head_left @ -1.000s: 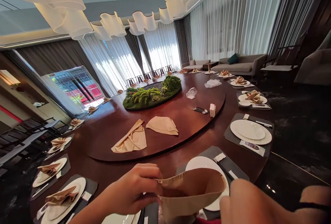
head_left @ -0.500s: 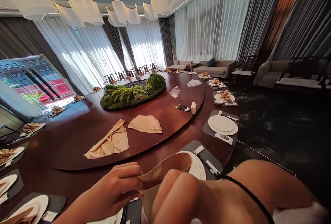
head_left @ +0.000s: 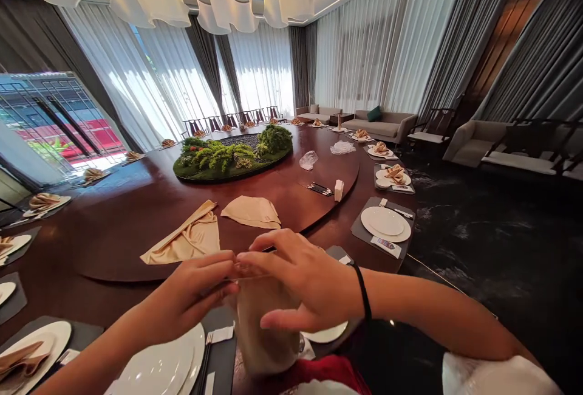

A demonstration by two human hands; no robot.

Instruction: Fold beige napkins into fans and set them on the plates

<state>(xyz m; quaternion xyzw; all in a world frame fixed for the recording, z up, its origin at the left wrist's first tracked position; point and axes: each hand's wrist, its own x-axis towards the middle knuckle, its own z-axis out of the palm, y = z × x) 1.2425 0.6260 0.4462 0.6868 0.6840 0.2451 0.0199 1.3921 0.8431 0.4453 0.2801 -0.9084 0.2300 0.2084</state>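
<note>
A tan cloth napkin [head_left: 262, 337] hangs in front of me, slightly blurred, over the near table edge. My left hand [head_left: 200, 288] is closed, its fingertips pinching the napkin's upper left corner. Across the top edge reaches my right hand [head_left: 305, 279], a black band at its wrist. Its fingers bend over the cloth and meet the left fingertips, while the thumb lies apart across the front; part of that grip is hidden. Beyond my hands, a folded napkin [head_left: 186, 238] and a second flatter napkin [head_left: 252, 212] lie on the turntable [head_left: 150, 209].
White plates [head_left: 157, 361] with chopsticks [head_left: 206, 352] stand below my left arm. Another plate setting [head_left: 386, 223] is to the right. A green moss centerpiece [head_left: 232, 161], crumpled clear plastic [head_left: 308, 160], and a small white box [head_left: 338, 190] stand on the turntable. Sofas [head_left: 382, 124] line the back.
My right hand has moved up and left, from low in front to beside my left fingertips. The napkin, earlier stretched out sideways, now hangs down. My view has shifted slightly.
</note>
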